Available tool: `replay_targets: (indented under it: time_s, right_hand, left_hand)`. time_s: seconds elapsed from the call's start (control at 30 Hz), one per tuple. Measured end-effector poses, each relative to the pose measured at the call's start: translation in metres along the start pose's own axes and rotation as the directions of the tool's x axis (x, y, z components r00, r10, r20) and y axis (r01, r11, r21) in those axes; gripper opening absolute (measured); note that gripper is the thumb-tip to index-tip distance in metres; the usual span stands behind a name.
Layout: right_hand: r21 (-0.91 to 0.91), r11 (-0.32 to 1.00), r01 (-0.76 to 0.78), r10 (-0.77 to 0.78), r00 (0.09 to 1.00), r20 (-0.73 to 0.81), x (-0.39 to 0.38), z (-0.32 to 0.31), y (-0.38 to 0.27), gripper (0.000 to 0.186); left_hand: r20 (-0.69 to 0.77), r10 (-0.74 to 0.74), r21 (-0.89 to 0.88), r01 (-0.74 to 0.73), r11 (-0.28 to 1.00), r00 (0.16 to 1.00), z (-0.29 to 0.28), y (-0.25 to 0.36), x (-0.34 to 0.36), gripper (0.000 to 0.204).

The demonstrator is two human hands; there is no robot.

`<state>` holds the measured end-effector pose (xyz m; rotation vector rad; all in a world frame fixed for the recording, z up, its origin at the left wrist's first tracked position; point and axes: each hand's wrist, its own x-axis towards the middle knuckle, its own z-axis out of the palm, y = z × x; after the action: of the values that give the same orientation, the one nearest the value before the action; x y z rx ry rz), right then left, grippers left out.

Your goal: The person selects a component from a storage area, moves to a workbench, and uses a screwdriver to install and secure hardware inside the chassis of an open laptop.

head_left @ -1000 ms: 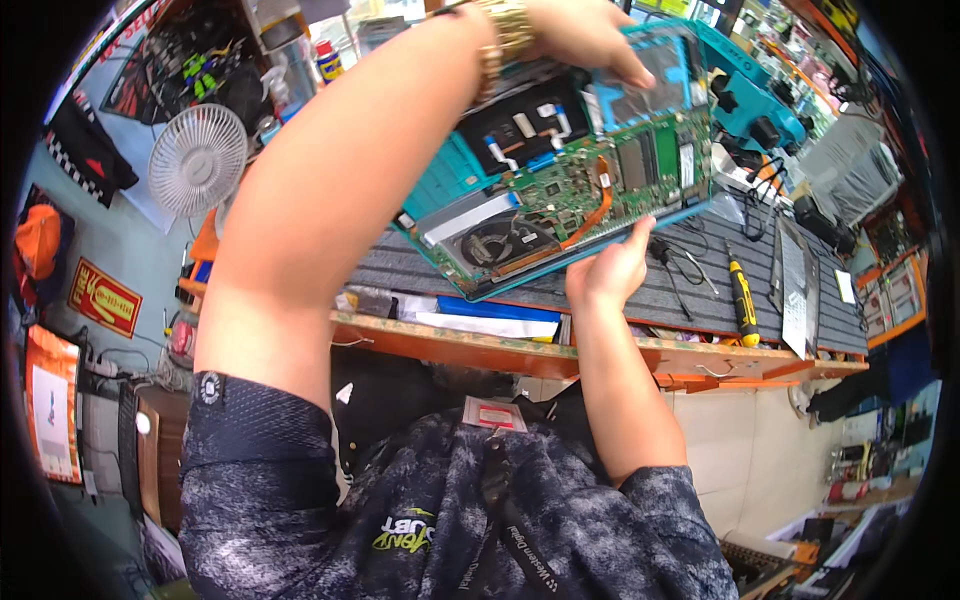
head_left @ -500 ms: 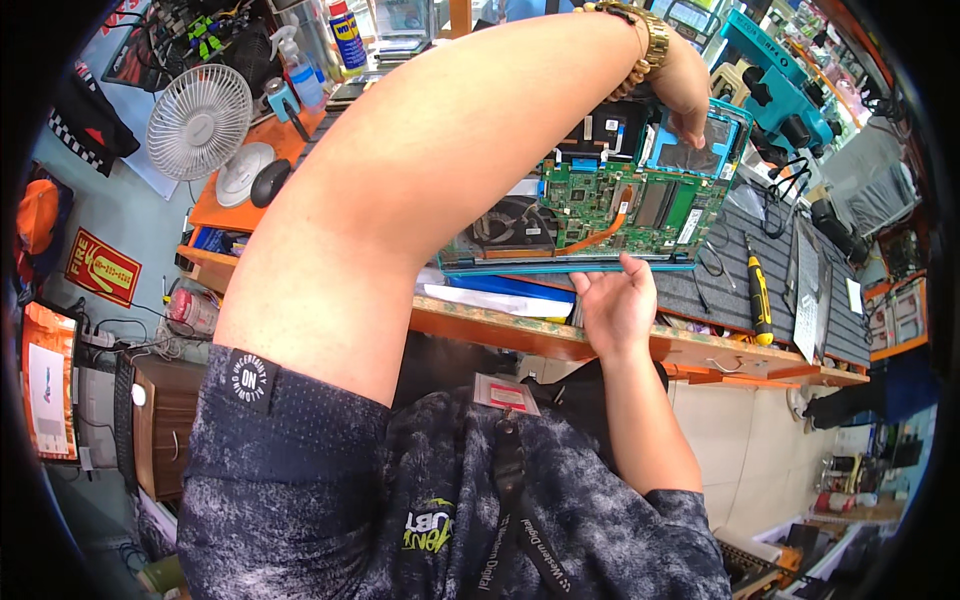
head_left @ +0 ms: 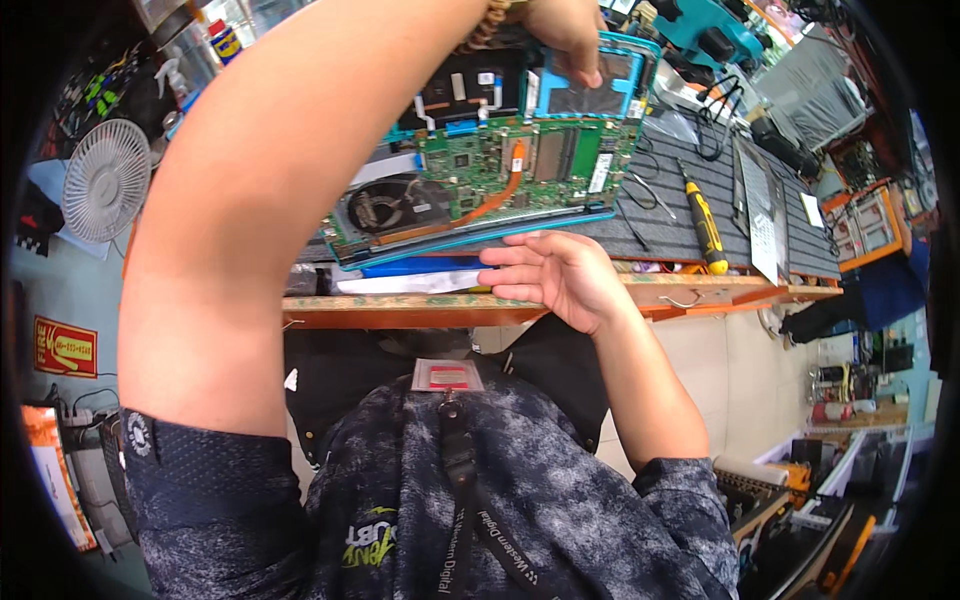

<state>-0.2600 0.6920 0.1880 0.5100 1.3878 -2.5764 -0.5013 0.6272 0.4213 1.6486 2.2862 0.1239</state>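
An opened laptop base (head_left: 560, 215) with a teal rim stands tilted up at the front of the bench, its inside toward me. It bares a green circuit board (head_left: 440, 165), a black fan (head_left: 392, 206), a copper heat pipe (head_left: 500, 195) and a blue-framed bay (head_left: 590, 95). My left arm reaches across it, and my left hand (head_left: 568, 38) grips its far edge by that bay, thumb or finger over the inner face. Just below the near edge, my right hand (head_left: 560, 270) is palm up with fingers stretched out, holding nothing.
A yellow-and-black screwdriver (head_left: 706, 228), tweezers (head_left: 655, 198) and a laptop keyboard panel (head_left: 762, 205) lie on the grey ribbed mat (head_left: 800, 235). An open drawer (head_left: 420, 305) holds papers under the near edge. A teal stand (head_left: 705, 30) rises behind; a white fan (head_left: 106, 180) is far left.
My view has shifted, moving the scene left. My right hand's fingers have stretched out beneath the laptop base's near edge. My left hand keeps its grip on the far edge.
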Motion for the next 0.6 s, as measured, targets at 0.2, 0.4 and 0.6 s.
replay_targets:
  time_s: [0.2, 0.4, 0.6]
  right_hand:
    - [-0.099, 0.995, 0.009, -0.009, 1.0, 0.0, -0.013, -0.006, -0.003, 0.036]
    - [-0.577, 0.713, 0.398, -0.496, 0.868, -0.014, -0.022, -0.057, -0.007, 0.015]
    - [-0.261, 0.707, 0.657, -0.698, 0.707, -0.11, -0.019, -0.115, -0.007, 0.016]
  left_hand:
    - [0.054, 0.027, -0.209, -0.015, 0.978, 0.998, 0.008, -0.008, 0.009, 0.043]
    - [0.056, 0.044, -0.112, -0.037, 0.993, 0.998, 0.0, 0.004, 0.004, 0.044]
    - [0.089, -0.008, -0.167, 0.023, 0.986, 0.996, 0.002, 0.003, 0.003, 0.039]
